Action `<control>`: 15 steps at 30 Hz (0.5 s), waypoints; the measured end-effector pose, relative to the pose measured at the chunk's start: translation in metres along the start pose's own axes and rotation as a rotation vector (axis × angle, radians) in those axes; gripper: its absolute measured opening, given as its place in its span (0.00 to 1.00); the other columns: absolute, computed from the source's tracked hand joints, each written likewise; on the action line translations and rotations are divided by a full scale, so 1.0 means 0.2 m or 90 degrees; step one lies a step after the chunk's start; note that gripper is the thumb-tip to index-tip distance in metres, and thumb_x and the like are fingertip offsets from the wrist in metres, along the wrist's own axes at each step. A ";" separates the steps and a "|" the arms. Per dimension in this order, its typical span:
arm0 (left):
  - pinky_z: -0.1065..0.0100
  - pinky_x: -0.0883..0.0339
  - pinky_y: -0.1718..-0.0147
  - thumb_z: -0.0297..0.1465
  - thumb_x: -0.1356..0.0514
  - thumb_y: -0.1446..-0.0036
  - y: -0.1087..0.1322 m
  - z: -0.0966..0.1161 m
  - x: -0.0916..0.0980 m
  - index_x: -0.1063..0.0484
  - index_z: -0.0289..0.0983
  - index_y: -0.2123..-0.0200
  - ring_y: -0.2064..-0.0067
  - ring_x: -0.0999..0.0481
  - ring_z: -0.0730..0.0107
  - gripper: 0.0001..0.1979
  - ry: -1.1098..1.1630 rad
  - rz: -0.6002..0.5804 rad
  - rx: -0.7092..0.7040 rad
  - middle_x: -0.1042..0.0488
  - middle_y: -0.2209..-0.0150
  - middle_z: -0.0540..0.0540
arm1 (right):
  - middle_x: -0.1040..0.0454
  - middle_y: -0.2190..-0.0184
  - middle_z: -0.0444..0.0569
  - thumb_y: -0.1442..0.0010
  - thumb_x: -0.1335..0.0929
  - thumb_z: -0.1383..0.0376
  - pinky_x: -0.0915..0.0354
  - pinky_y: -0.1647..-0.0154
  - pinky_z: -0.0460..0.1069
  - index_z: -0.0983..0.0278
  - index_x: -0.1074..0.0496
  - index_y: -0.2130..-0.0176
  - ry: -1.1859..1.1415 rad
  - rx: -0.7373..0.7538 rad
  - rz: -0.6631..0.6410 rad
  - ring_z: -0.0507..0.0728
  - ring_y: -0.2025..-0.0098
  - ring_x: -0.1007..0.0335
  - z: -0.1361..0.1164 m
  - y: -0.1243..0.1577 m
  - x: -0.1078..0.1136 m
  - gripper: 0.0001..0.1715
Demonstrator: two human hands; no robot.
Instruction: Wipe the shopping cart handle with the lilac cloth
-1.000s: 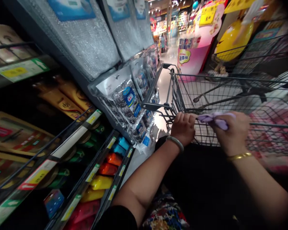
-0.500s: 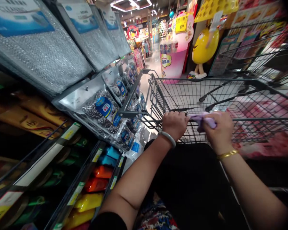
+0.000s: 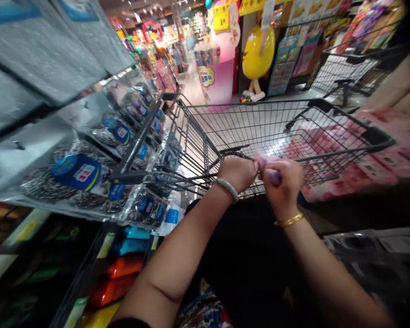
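Observation:
Wrapped in the fingers of my right hand [image 3: 283, 182] is a crumpled light-purple cloth-like item [image 3: 273, 175], part of it poking out above the fist. My left hand [image 3: 238, 174] is closed beside it, its fingertips on the left end of the same purple item. Both hands are over the near side of a dark wire shopping cart [image 3: 259, 105], which appears to have nothing in its basket. A pale bangle circles the left wrist and a gold bracelet the right.
Shelves with packaged scrubbers [image 3: 78, 173] crowd the left side. Ahead stand a pink tub display [image 3: 217, 82] and a yellow figure [image 3: 258, 52]. Pink packages [image 3: 372, 155] lie at the right; another cart [image 3: 341, 75] and someone's bare limb [image 3: 396, 89] are beyond.
The view has turned rightward, so the cart, hands and displays sit further left. My hands are closer together on the purple item, which looks more bunched. Another person's limb has appeared at the right.

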State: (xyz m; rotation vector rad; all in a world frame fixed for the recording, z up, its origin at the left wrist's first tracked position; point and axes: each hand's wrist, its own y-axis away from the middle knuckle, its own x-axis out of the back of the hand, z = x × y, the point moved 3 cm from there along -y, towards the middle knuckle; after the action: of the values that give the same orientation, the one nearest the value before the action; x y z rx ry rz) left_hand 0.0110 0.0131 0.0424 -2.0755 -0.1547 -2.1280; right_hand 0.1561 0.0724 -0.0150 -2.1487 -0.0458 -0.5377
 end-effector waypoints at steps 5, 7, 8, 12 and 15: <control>0.63 0.33 0.66 0.41 0.60 0.29 -0.05 0.02 -0.01 0.18 0.37 0.63 0.62 0.20 0.59 0.31 -0.009 -0.012 0.035 0.19 0.66 0.41 | 0.27 0.62 0.51 0.41 0.29 0.65 0.35 0.50 0.59 0.61 0.27 0.65 0.014 -0.040 0.123 0.62 0.54 0.31 0.06 -0.01 0.05 0.03; 0.63 0.33 0.66 0.41 0.61 0.29 -0.06 0.02 -0.01 0.18 0.38 0.65 0.63 0.20 0.59 0.32 -0.016 -0.008 0.050 0.19 0.68 0.42 | 0.28 0.63 0.51 0.40 0.29 0.65 0.35 0.49 0.60 0.61 0.28 0.65 0.026 -0.094 0.196 0.62 0.54 0.32 0.08 0.00 0.07 0.03; 0.63 0.33 0.67 0.41 0.61 0.29 -0.06 0.02 -0.01 0.18 0.38 0.65 0.63 0.20 0.59 0.32 -0.019 -0.007 0.051 0.19 0.68 0.42 | 0.27 0.63 0.50 0.40 0.29 0.65 0.35 0.49 0.60 0.61 0.28 0.65 0.019 -0.089 0.181 0.62 0.54 0.32 0.07 0.00 0.06 0.03; 0.64 0.34 0.66 0.41 0.59 0.29 -0.07 0.02 -0.02 0.18 0.39 0.64 0.63 0.20 0.59 0.30 -0.024 -0.010 0.044 0.18 0.67 0.42 | 0.27 0.57 0.50 0.39 0.30 0.67 0.33 0.52 0.57 0.59 0.26 0.62 -0.033 0.034 0.004 0.59 0.54 0.31 0.01 0.02 0.01 0.03; 0.64 0.34 0.65 0.42 0.61 0.29 -0.06 0.02 -0.02 0.18 0.39 0.64 0.63 0.20 0.60 0.32 -0.025 -0.006 0.046 0.19 0.67 0.42 | 0.27 0.60 0.49 0.40 0.30 0.66 0.34 0.50 0.58 0.60 0.28 0.64 -0.001 -0.023 0.094 0.60 0.54 0.32 0.09 0.01 0.04 0.01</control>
State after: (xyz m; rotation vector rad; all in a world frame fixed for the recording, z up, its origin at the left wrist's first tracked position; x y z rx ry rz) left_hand 0.0122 0.0264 0.0389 -2.0805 -0.2441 -2.0563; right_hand 0.1711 0.0840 -0.0228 -2.1677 0.1225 -0.4546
